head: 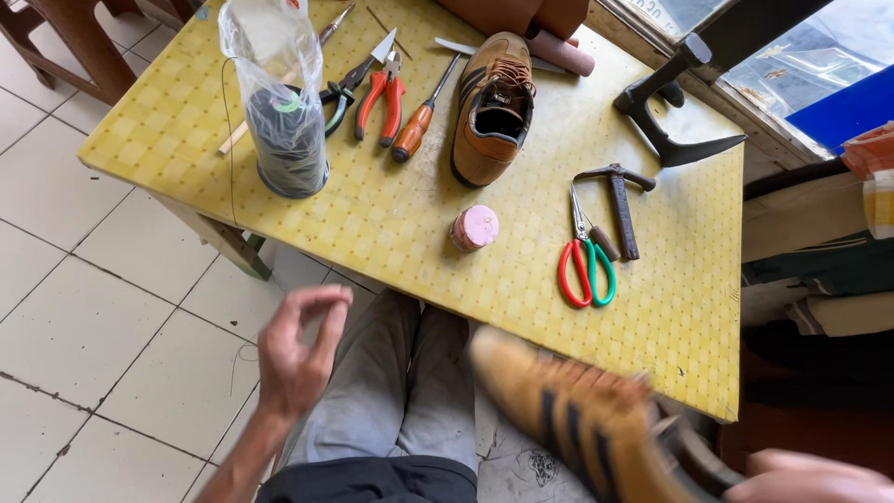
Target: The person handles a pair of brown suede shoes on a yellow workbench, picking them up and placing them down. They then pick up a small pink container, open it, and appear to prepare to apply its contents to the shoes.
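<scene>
Blurred tan suede striped shoe (568, 410) gripped by right hand (805, 477), lower right. Left hand (296, 349) empty, fingers loosely curled. Red-green scissors (587, 261), pink round tin (475, 227) seen on yellow checked table (391, 214); white tiled floor (112, 298).

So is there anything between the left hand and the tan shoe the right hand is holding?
Nothing visible. The left hand hangs empty, fingers curled, over the lap and floor, apart from the blurred tan shoe gripped by the right hand. Only the grey trouser legs lie between them, below both hands.
</scene>
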